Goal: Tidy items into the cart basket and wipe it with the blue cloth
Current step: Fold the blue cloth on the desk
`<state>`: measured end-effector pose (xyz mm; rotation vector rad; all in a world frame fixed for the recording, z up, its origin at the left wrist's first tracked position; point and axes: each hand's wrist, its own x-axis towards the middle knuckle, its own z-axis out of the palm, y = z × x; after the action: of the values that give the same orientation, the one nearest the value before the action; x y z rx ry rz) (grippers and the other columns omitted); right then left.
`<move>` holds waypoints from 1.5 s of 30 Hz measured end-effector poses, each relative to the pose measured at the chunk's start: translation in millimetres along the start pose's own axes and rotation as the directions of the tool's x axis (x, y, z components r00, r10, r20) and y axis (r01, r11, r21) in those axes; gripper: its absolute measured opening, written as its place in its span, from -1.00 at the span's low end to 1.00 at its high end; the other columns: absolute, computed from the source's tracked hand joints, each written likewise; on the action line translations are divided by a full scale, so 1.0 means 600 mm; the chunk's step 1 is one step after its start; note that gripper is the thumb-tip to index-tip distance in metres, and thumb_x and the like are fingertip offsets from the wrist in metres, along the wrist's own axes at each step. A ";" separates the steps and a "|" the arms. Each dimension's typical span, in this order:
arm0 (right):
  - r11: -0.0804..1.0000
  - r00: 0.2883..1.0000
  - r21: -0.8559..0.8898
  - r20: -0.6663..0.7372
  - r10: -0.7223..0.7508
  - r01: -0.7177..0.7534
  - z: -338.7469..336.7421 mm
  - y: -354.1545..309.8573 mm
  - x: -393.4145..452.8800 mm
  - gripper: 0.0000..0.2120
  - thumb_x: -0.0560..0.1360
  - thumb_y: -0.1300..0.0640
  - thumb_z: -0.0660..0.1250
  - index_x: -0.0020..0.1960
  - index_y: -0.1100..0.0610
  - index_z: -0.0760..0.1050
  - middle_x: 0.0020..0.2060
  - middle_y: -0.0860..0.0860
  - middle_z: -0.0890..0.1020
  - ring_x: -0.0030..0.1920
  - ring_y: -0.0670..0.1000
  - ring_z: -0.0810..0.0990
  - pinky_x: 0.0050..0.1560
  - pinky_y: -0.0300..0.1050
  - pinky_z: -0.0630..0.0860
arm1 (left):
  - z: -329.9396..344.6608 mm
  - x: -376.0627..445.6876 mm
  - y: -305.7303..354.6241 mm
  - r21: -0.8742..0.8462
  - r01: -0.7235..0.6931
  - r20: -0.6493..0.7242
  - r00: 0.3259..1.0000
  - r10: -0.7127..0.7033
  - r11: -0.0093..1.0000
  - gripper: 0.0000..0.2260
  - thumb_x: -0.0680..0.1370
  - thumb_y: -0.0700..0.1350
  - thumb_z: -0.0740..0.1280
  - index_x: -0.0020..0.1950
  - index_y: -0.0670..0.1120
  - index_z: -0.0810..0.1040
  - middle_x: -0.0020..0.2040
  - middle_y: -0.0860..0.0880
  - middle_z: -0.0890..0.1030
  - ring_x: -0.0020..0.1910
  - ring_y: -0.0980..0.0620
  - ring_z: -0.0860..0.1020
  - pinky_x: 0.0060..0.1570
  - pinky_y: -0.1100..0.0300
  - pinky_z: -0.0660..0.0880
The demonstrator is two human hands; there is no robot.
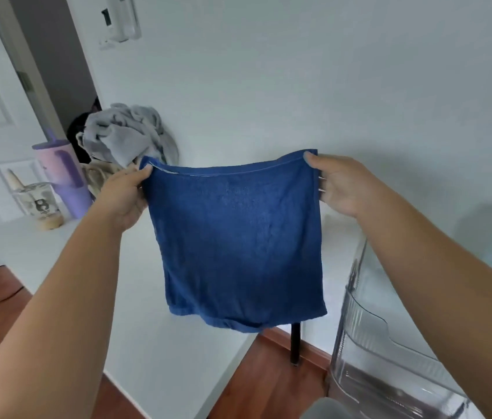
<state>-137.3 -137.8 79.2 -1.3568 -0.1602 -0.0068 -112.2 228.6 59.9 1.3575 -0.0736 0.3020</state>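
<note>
The blue cloth [238, 237] hangs spread out flat in the air in front of me, above a white table [135, 297]. My left hand [126, 198] pinches its top left corner. My right hand [338, 186] pinches its top right corner. The lower edge of the cloth hangs free and curls a little. At the lower right stands the clear plastic cart basket [368, 343], partly under my right forearm; what lies inside it is hard to make out.
At the table's far left stand a purple tumbler [63, 176], a clear printed cup [39, 204] and a heap of grey fabric [126, 134] on a beige bag. A white wall rises behind. Wooden floor and a black table leg [295, 343] show below.
</note>
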 end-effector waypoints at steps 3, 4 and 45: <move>0.998 0.999 0.047 -0.029 -0.027 0.029 0.041 -0.015 0.029 -0.90 0.52 0.11 0.39 -0.03 0.14 0.60 -0.09 0.03 0.67 -0.07 0.03 0.62 0.02 -0.07 0.59 | -0.012 0.011 0.023 -0.018 -0.044 -0.091 0.995 0.042 0.999 -0.83 0.60 -0.16 0.32 -0.18 -0.04 0.63 -0.17 0.05 0.65 -0.18 0.12 0.61 -0.20 0.26 0.56; 0.995 0.998 0.080 -0.036 -0.054 0.057 0.051 -0.026 0.035 -0.89 0.52 0.11 0.39 -0.02 0.15 0.61 -0.07 0.05 0.67 -0.05 0.04 0.62 0.11 -0.03 0.58 | -0.016 0.013 0.036 -0.040 -0.070 -0.109 0.992 0.065 0.997 -0.92 0.59 -0.15 0.34 -0.10 -0.07 0.60 -0.12 0.03 0.66 -0.14 0.10 0.62 -0.18 0.25 0.56; 0.447 0.981 -0.874 -0.187 0.049 -0.189 0.043 0.322 0.105 -0.79 0.54 -0.13 0.18 -0.10 -0.07 0.54 -0.02 0.02 0.58 0.20 0.16 0.37 0.18 0.08 0.39 | -0.125 -0.159 -0.229 0.871 0.416 -0.439 0.898 0.033 0.261 -0.83 0.61 0.08 0.17 -0.08 0.14 0.53 -0.24 0.17 0.54 -0.11 -0.04 0.47 -0.07 0.03 0.19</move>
<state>-58.6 -65.8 -96.0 -2.4533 0.0908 -0.0751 -177.9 260.2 -108.2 2.5040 0.7625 0.4101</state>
